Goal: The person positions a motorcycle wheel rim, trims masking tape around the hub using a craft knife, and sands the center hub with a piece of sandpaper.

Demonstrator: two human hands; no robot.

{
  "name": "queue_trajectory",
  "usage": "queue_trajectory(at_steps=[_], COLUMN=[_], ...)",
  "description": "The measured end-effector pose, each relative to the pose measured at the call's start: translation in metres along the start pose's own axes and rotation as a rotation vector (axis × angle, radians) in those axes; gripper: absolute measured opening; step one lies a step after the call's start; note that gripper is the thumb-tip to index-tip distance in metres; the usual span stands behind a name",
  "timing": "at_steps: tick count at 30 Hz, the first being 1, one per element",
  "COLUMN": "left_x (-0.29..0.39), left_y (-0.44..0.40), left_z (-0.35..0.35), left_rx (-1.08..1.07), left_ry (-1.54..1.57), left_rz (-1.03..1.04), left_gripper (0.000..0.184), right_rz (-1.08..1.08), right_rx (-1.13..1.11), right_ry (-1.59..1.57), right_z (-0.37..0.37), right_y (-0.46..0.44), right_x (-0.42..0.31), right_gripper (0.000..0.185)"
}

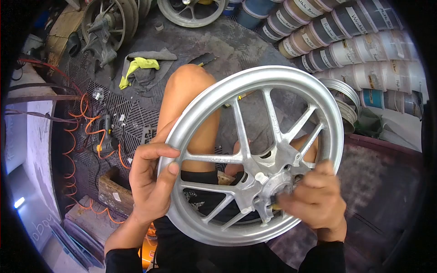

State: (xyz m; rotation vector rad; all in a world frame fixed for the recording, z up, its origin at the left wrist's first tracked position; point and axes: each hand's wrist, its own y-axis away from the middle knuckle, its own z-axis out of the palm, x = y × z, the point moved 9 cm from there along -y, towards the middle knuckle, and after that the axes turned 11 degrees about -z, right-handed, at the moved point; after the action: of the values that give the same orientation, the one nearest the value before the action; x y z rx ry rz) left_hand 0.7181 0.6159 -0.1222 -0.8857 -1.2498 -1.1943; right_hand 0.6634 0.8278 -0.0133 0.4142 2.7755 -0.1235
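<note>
A silver wheel rim (251, 82) with paired spokes stands tilted over my lap, its face toward me. My left hand (152, 179) grips the rim's left edge, thumb on the front and fingers around the outside. Over the lower right of the hub (277, 184) is my right hand (318, 198), its fingers curled and blurred by motion. A small dark and yellow thing shows by its fingertips; what the hand holds is too blurred to make out.
Stacked labelled tubs (355, 50) fill the upper right, with more rims (343, 98) below them. Other wheels (193, 13) lie at the top. A yellow-green cloth (141, 68) lies on the floor. An orange coiled hose (91, 125) and a dark tool (107, 132) are at left.
</note>
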Motion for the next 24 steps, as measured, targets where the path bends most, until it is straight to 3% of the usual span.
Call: queue_trajectory(at_steps=[5,6,9,13,17,24], left_x=[0.002,0.002,0.0,-0.001,-0.002,-0.002], left_y=[-0.001,0.0,0.001,0.002,0.002,0.001], left_z=[0.0,0.0,0.0,-0.002,-0.002,-0.001], left_rx=[0.001,0.001,0.009,0.017,0.007,0.018], left_ry=[-0.024,-0.03,0.003,-0.006,-0.015,0.023], left_rz=[0.008,0.005,-0.02,-0.034,-0.032,-0.024], left_gripper=[0.019,0.019,0.019,0.02,0.02,0.02], right_rz=[-0.072,0.002,0.147,0.179,0.276,0.243], right_rx=[-0.012,0.155,0.31,0.197,0.206,0.222], right_ry=[-0.033,-0.016,0.065,-0.103,-0.237,-0.187], right_z=[0.003,-0.015,-0.035,0.001,0.011,0.011], right_y=[-0.004,0.001,0.018,0.026,0.035,0.027], right_x=[-0.008,-0.002,0.015,0.019,0.023,0.017], right_gripper=[0.016,0.02,0.024,0.033,0.026,0.024])
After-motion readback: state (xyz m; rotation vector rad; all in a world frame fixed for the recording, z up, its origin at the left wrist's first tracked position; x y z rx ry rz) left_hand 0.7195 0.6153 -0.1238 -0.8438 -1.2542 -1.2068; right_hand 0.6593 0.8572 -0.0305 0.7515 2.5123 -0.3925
